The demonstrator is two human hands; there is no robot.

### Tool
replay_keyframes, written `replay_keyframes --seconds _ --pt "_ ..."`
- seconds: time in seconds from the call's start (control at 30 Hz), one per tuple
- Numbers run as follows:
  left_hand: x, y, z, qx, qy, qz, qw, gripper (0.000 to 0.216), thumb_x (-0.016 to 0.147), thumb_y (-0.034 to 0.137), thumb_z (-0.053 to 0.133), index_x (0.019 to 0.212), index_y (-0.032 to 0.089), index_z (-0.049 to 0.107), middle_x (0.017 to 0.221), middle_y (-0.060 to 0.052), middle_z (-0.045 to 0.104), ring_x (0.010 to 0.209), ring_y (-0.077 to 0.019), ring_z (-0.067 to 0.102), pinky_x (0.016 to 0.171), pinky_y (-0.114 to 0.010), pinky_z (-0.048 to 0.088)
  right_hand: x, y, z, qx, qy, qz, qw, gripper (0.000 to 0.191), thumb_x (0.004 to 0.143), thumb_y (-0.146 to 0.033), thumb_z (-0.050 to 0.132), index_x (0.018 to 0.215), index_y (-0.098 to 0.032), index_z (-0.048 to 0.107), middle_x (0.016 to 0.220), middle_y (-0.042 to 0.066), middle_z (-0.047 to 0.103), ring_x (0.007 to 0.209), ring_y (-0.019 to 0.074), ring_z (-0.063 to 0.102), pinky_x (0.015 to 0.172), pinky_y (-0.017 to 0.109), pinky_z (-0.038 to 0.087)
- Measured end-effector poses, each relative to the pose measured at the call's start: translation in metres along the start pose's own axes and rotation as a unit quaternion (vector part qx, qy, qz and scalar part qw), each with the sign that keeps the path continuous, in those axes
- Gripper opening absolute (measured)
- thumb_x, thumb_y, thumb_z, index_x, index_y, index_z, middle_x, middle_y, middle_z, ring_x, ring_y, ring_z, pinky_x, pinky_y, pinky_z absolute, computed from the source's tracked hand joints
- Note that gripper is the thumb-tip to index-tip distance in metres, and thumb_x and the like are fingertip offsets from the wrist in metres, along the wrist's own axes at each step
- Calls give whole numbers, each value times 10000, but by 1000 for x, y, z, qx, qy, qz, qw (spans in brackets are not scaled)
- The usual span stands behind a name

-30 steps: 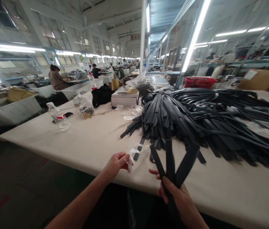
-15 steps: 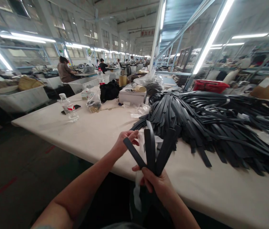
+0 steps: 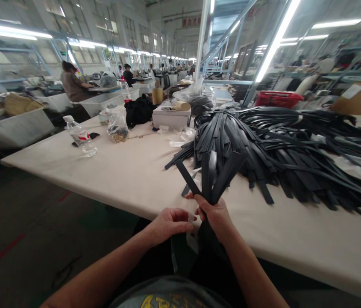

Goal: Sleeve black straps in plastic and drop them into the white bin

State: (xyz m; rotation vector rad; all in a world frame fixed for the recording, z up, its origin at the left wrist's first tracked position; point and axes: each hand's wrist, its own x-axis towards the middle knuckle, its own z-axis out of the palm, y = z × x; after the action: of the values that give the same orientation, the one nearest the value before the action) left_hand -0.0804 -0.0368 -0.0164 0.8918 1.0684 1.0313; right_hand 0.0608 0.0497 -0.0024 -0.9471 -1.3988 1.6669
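Several black straps (image 3: 206, 177) fan out above my right hand (image 3: 216, 216), which is closed around them near the table's front edge. Their lower lengths hang below that hand, over my lap. My left hand (image 3: 172, 223) is closed beside it, thumb and fingers pinching a whitish, translucent plastic strip (image 3: 192, 210). Part of this strip runs behind my right fingers, and its lower end hangs under the hands. Just beyond the held straps lies a large pile of black straps (image 3: 247, 141), spread toward the right side of the table.
The beige table (image 3: 129, 171) carries a clear plastic bottle (image 3: 80, 136), a bag of small metal parts (image 3: 118, 128), a black cloth bundle (image 3: 139, 110) and a white box (image 3: 171, 117). A red basket (image 3: 278, 99) stands behind the pile. People sit at work farther back, one in brown (image 3: 73, 83).
My left hand has come down from beside the strap tips to below my right hand, drawing the plastic strip downward. The right hand still grips the straps, now slightly higher in view.
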Motion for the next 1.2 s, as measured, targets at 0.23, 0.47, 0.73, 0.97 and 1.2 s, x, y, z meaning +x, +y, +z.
replay_keyframes --seconds 0.23,0.47,0.73,0.97,1.2 --pt "-12 -32 -1 -63 20 -58 996 335 648 344 815 871 112 721 683 -33 702 545 -110 598 576 -222 471 0 4 -6 -26 18 -28 999 247 786 -395 660 820 -165 745 779 30 741 377 38 395 427 223 400" --pt "-27 -40 -7 -63 -5 -81 995 299 708 319 763 933 122 746 794 -69 742 626 -137 647 675 -256 514 2 10 -9 -33 13 -35 999 277 800 -414 643 844 -155 731 855 58 752 383 48 415 444 242 413" --pt "-22 -38 -4 18 -39 -116 992 202 707 328 736 794 149 768 660 -24 716 549 -126 614 624 -241 485 -2 5 -4 -60 -3 -37 998 286 797 -430 656 850 -161 737 756 28 726 395 67 416 461 254 411" --pt "-18 -32 -6 -26 20 -82 996 247 664 351 791 734 116 762 680 -53 725 613 -145 635 676 -249 499 -20 4 -22 -75 41 -16 996 423 841 -495 599 1010 -130 729 383 -75 457 440 130 486 607 300 495" --pt "2 -21 -7 -211 139 -24 967 411 585 458 860 748 123 685 762 -40 712 595 -119 659 666 -251 546 -96 16 -50 -146 35 61 987 495 799 -648 565 770 -173 704 550 19 615 393 113 459 414 262 368"
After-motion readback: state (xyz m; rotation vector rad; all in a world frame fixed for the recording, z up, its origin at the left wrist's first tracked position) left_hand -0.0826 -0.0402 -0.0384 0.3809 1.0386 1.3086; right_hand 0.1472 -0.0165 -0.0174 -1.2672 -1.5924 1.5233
